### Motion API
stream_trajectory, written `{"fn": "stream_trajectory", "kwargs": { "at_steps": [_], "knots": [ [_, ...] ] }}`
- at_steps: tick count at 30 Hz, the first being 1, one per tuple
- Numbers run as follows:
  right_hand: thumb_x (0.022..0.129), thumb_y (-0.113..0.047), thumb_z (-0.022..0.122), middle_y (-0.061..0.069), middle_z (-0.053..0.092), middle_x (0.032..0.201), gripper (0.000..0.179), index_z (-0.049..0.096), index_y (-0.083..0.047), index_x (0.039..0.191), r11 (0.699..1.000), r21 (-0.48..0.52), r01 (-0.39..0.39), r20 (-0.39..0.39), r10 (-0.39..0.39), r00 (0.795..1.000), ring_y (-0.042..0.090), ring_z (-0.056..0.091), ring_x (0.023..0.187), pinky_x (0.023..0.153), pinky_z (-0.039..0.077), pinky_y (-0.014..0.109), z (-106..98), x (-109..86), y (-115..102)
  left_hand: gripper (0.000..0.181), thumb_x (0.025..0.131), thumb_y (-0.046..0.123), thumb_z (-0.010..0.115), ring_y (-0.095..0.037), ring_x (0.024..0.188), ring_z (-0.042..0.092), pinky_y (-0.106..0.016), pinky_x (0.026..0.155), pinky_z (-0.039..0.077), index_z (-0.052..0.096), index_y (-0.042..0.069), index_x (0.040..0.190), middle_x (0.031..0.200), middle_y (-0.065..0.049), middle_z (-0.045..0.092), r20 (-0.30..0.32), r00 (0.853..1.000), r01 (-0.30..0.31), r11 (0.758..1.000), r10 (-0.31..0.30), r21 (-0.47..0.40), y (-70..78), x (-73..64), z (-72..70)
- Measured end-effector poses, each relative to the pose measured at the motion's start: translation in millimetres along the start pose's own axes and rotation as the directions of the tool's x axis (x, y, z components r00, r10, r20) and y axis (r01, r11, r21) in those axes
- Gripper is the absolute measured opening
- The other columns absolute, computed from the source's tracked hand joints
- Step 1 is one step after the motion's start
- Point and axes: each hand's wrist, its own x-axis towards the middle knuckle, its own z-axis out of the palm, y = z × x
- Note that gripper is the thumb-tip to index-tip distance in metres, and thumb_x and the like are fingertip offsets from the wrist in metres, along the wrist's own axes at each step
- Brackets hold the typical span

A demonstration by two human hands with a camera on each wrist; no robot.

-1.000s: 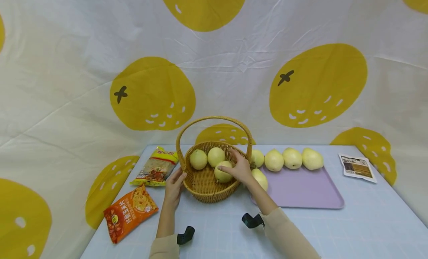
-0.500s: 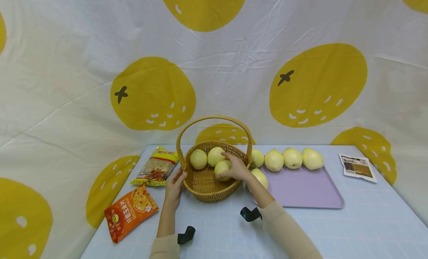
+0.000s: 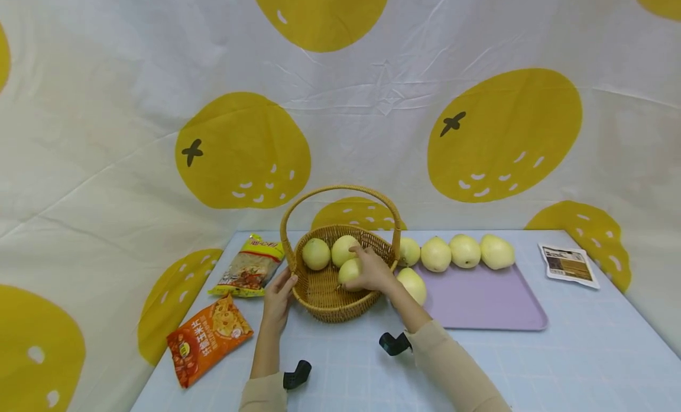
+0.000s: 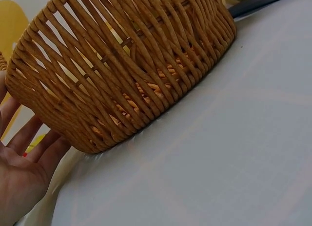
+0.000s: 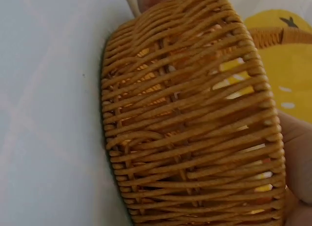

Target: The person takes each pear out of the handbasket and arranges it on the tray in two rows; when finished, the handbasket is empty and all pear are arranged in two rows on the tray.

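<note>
A woven wicker basket [image 3: 319, 302] with a tall arched handle stands in the middle of the table. My left hand [image 3: 276, 299] holds its left rim, the thumb over the edge and the fingers along the outside wall. Inside lie three pale yellow-green pears. One pear [image 3: 316, 254] sits at the left and another pear [image 3: 343, 250] at the back. My right hand [image 3: 372, 273] reaches over the right rim and grips the front pear [image 3: 349, 272], covering its right side. In the right wrist view the basket wall [image 5: 190, 118] hides the pears and most of that hand.
Right of the basket is a lilac tray [image 3: 484, 305] with several pears along its back and left, such as one pear [image 3: 436, 255]. A yellow food bag [image 3: 251, 267] and an orange snack bag [image 3: 209, 341] lie left. A small white packet [image 3: 569, 266] lies far right.
My right hand has moved slightly left inside the basket, and the front pear has shifted left with it. The left hand and the basket have stayed in place.
</note>
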Motion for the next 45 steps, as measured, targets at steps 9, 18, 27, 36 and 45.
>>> {"fn": "stream_trajectory", "kwargs": {
  "at_steps": [9,18,27,36,45],
  "knots": [
    [0.061,-0.041,0.086,0.016,0.053,0.119,0.072,0.060,-0.006,0.119,0.993,-0.092,0.074,0.145,-0.060,0.988,0.028,0.056,0.094,0.075,0.050,0.042,1,-1.8,-1,0.056,0.091,0.018,0.064,-0.014,0.108,0.058,-0.023,0.080,0.051,0.043,0.002,0.140,0.142,-0.021,0.041,-0.018,1.000,0.014,1.000,-0.014,-0.005,-1.8,-2.5,-0.8],
    [0.064,-0.039,0.084,0.005,0.062,0.110,0.070,0.058,-0.005,0.119,0.981,0.170,0.097,0.158,-0.124,0.980,0.016,0.057,0.093,0.080,0.048,0.032,-5,-2.9,7,0.055,0.091,0.016,0.063,-0.013,0.106,0.059,-0.023,0.080,0.051,0.042,0.002,0.140,0.142,-0.021,0.041,-0.014,1.000,0.013,1.000,-0.013,-0.011,-2.5,-2.3,0.2],
    [0.071,-0.017,0.082,0.011,0.057,0.114,0.059,0.055,-0.004,0.122,0.845,0.525,0.096,-0.023,-0.099,0.995,0.021,0.055,0.095,0.078,0.049,0.034,-11,-11.0,15,0.056,0.091,0.017,0.064,-0.013,0.109,0.057,-0.022,0.081,0.051,0.042,0.001,0.141,0.142,-0.021,0.041,-0.013,1.000,0.016,1.000,-0.016,-0.004,-2.8,-1.3,-0.7],
    [0.074,0.001,0.076,0.022,0.053,0.123,0.063,0.045,0.012,0.127,0.706,0.691,0.156,-0.126,-0.095,0.987,0.019,0.057,0.099,0.082,0.050,0.034,-30,-46.5,0,0.055,0.091,0.017,0.063,-0.010,0.106,0.058,-0.021,0.081,0.051,0.042,0.001,0.140,0.142,-0.021,0.041,-0.014,1.000,0.014,1.000,-0.014,0.007,-0.4,-1.6,1.2],
    [0.074,0.005,0.074,0.024,0.051,0.124,0.061,0.045,0.009,0.127,0.714,0.671,0.197,-0.249,-0.034,0.968,0.008,0.056,0.100,0.080,0.051,0.025,-49,-82.2,39,0.057,0.091,0.017,0.064,-0.010,0.104,0.059,-0.022,0.079,0.051,0.042,-0.001,0.140,0.141,-0.022,0.042,-0.017,1.000,0.013,1.000,-0.013,-0.005,0.5,1.1,0.0]
  ]
}}
